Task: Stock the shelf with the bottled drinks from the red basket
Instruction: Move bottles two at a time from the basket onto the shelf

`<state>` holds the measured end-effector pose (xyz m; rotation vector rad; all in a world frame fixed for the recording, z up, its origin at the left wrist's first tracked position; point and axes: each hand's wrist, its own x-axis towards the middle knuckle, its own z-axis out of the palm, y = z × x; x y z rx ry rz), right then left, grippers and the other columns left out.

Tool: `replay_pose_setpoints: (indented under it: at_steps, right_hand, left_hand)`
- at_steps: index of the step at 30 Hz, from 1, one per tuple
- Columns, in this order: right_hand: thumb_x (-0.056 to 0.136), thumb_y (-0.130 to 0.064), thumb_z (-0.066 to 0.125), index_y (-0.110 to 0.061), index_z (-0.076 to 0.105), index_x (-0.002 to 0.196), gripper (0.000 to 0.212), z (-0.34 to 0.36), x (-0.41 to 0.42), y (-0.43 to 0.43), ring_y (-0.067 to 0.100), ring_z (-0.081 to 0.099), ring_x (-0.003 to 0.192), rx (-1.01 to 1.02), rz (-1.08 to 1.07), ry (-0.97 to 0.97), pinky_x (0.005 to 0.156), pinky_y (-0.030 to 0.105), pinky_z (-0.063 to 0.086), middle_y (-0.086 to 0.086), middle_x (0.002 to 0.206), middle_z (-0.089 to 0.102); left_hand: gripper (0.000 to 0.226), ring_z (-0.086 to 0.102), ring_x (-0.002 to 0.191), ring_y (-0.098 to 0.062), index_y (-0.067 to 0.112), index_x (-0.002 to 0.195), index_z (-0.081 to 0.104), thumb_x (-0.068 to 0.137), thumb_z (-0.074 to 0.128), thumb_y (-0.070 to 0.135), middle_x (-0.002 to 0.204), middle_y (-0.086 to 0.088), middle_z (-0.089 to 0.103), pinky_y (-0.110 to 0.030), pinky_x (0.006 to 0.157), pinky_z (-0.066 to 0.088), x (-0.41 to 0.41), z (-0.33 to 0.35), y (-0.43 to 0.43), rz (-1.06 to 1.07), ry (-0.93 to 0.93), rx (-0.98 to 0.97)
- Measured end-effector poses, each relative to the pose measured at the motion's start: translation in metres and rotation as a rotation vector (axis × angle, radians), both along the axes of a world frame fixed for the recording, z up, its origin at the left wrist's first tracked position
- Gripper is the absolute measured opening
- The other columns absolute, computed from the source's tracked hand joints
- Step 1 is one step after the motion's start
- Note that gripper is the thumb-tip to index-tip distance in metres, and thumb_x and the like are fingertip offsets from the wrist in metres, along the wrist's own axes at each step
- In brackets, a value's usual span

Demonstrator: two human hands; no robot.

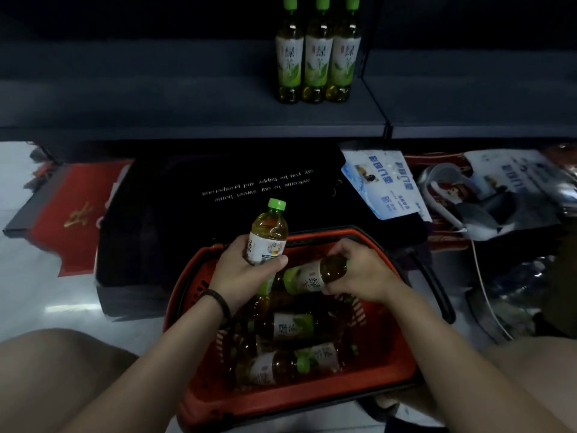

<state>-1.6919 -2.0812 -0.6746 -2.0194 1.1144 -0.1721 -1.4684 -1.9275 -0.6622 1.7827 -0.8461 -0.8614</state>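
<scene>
A red basket sits on the floor between my knees, with several green tea bottles lying in it. My left hand grips one bottle upright above the basket's far rim, green cap up. My right hand grips another bottle lying sideways just over the basket. Three matching bottles stand side by side on the dark shelf ahead.
Under the shelf lies a black mat with white lettering, beside a red mat on the left. Blue and white packets, a white cable and clutter fill the right floor. The shelf's left part is bare.
</scene>
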Motion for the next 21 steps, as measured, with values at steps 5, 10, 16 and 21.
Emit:
replay_pose_setpoints:
  at_steps: [5,10,16,21]
  right_hand:
    - [0.067,-0.011,0.097,-0.02,0.077,0.115,0.052,0.04,0.016,0.003,0.019,0.076,0.1,0.061,-0.189,-0.667,0.089,0.032,0.06,0.001,0.104,0.081]
    - [0.101,-0.022,0.067,-0.009,0.069,0.115,0.02,0.06,0.048,0.013,0.027,0.074,0.095,0.333,-0.362,-1.005,0.085,0.044,0.057,0.008,0.1,0.078]
    - [0.102,-0.046,0.058,-0.012,0.063,0.124,0.04,0.064,0.059,0.019,0.031,0.076,0.085,0.642,-0.4,-0.871,0.075,0.046,0.063,0.02,0.102,0.076]
    - [0.084,0.008,0.074,0.004,0.061,0.117,0.036,0.069,0.063,0.016,0.034,0.075,0.088,0.622,-0.263,-0.821,0.077,0.047,0.062,0.021,0.098,0.072]
  left_hand:
    - [0.051,0.076,0.102,-0.004,0.039,0.125,0.068,0.08,0.091,0.035,0.114,0.015,0.079,-0.036,0.088,0.064,0.01,0.024,-0.004,-0.038,0.029,-0.096]
    - [0.057,0.081,0.1,-0.02,0.041,0.125,0.065,0.075,0.09,0.052,0.116,0.006,0.079,-0.052,0.088,0.065,0.013,0.035,-0.01,-0.013,0.154,-0.114]
    - [0.061,0.077,0.106,-0.025,0.037,0.128,0.064,0.076,0.073,0.069,0.12,-0.001,0.077,-0.046,0.084,0.065,-0.003,0.048,-0.018,0.023,0.286,-0.099]
    - [0.045,0.076,0.094,-0.026,0.015,0.132,0.064,0.088,0.073,0.022,0.114,-0.012,0.075,-0.042,0.076,0.06,0.009,0.061,-0.024,0.031,0.603,-0.152]
